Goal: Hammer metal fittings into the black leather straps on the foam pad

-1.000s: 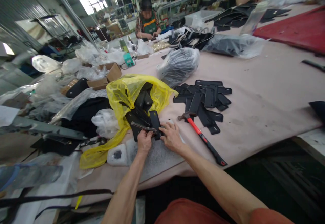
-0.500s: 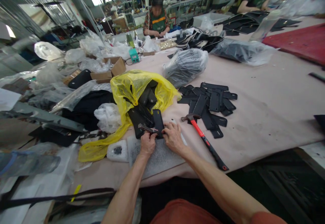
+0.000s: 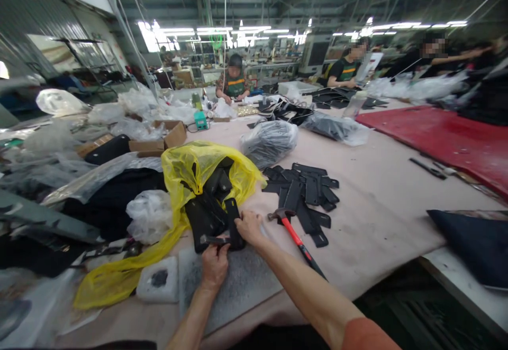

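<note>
My left hand (image 3: 215, 265) is closed around a small dark metal tool (image 3: 215, 240), held level over the lower end of a black strap-shaped piece (image 3: 233, 217). My right hand (image 3: 249, 226) touches that piece's right edge, its fingers bent together; whether they pinch it is hidden. Beneath my wrists lies a speckled grey slab (image 3: 242, 281). More black pieces spill from a yellow plastic bag (image 3: 182, 159) just beyond my hands. To the right, a hammer with a red and black handle (image 3: 292, 232) rests beside a pile of black pieces (image 3: 313, 188).
A white block with a dark patch (image 3: 159, 280) sits left of the slab. Clear-wrapped bundles (image 3: 272, 141) and a cardboard box (image 3: 174, 134) stand farther back. A red board (image 3: 444, 138) covers the right side. Several people work across the table.
The view has tilted up, showing more of the room. My right hand has moved up along the black piece, farther from my left hand, which still holds the tool.
</note>
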The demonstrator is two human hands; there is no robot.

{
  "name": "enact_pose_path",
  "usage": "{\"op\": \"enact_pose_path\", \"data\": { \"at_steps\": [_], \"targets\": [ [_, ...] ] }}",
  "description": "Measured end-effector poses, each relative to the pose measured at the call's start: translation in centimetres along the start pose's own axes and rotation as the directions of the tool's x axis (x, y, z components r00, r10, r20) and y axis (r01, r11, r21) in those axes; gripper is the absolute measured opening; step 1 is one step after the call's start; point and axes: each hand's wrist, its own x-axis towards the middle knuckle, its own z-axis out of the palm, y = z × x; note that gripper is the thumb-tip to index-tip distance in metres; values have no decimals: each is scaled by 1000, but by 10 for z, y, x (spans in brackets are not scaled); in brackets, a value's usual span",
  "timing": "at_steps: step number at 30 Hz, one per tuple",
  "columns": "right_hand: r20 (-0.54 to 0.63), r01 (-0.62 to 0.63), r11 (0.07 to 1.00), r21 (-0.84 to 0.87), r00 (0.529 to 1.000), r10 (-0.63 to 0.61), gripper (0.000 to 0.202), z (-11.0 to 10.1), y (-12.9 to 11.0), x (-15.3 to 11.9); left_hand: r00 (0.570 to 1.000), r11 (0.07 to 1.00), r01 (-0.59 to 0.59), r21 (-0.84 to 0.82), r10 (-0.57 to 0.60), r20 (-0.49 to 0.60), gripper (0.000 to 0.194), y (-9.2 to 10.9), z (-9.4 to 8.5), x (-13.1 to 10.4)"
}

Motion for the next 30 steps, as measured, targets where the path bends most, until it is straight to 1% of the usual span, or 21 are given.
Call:
{"op": "enact_pose_path", "data": {
  "at_steps": [2, 3, 4, 6, 7, 9, 10, 11, 12, 13, 14, 15, 16, 17, 19, 21, 22, 23, 25, 28, 30],
  "targets": [
    [-34, -22, 999, 45, 999, 24, 19, -11, 10, 2, 999, 1000, 22, 9, -22, -27, 19, 1, -1, -3],
    [-48, -26, 997, 67, 998, 29, 22, -23, 20, 5, 999, 999, 37, 16, -37, -31, 18, 2, -1, -4],
    [-61, -26, 996, 85, 998, 32, 23, -37, 31, 9, 998, 998, 55, 24, -54, -24, 18, 3, -1, -4],
    [-102, -40, 994, 98, 994, 50, 25, -76, 56, 22, 996, 995, 89, 39, -88, -6, 18, 3, -1, -4],
    [-144, -58, 994, 93, 987, 71, 29, -98, 68, 31, 995, 994, 96, 48, -96, -1, 18, 4, 0, -4],
    [-254, -115, 991, 67, 959, 128, 38, -138, 86, 48, 995, 993, 93, 69, -95, 19, 18, 5, 1, -3],
    [-311, -139, 989, 57, 938, 150, 43, -153, 90, 54, 996, 993, 85, 81, -88, 28, 17, 6, 1, -3],
    [-364, -143, 988, 55, 919, 153, 47, -161, 90, 59, 996, 993, 75, 90, -79, 38, 17, 7, 2, -3],
    [-380, -125, 991, 54, 915, 136, 48, -163, 87, 61, 997, 993, 63, 95, -68, 45, 16, 8, 2, -3],
    [-365, -87, 995, 57, 926, 102, 47, -158, 80, 60, 997, 994, 50, 95, -55, 50, 16, 8, 2, -4],
    [-320, -34, 997, 63, 946, 52, 43, -146, 69, 57, 998, 995, 37, 87, -42, 52, 16, 9, 3, -4],
    [-244, 34, 997, 74, 970, -15, 36, -128, 56, 52, 998, 997, 28, 75, -31, 52, 17, 9, 3, -5],
    [-164, 96, 992, 87, 983, -81, 30, -107, 40, 47, 999, 998, 22, 61, -25, 48, 17, 9, 3, -6],
    [-97, 147, 984, 98, 986, -137, 26, -84, 24, 41, 999, 999, 21, 49, -23, 43, 19, 8, 4, -6],
    [27, 233, 966, 113, 971, -238, 18, -41, -9, 30, 999, 999, 22, 39, -23, 42, 20, 6, 4, -7],
    [98, 279, 955, 99, 952, -289, 15, -9, -34, 25, 998, 999, 14, 39, -16, 54, 20, 4, 5, -8],
    [114, 288, 954, 80, 948, -296, 16, 2, -44, 26, 998, 999, 7, 40, -10, 60, 21, 4, 5, -8],
    [114, 288, 956, 56, 949, -292, 19, 8, -51, 29, 998, 999, 1, 40, -4, 65, 21, 4, 5, -9],
    [79, 262, 965, -3, 962, -261, 29, 12, -58, 43, 998, 999, -9, 40, 7, 63, 21, 4, 5, -9],
    [6, 180, 980, -85, 984, -180, 42, 5, -61, 76, 999, 999, -19, 33, 17, 46, 21, 3, 6, -9],
    [-10, 116, 986, -119, 993, -118, 47, 1, -62, 100, 999, 999, -27, 34, 25, 41, 22, 2, 7, -10]
  ]
}}
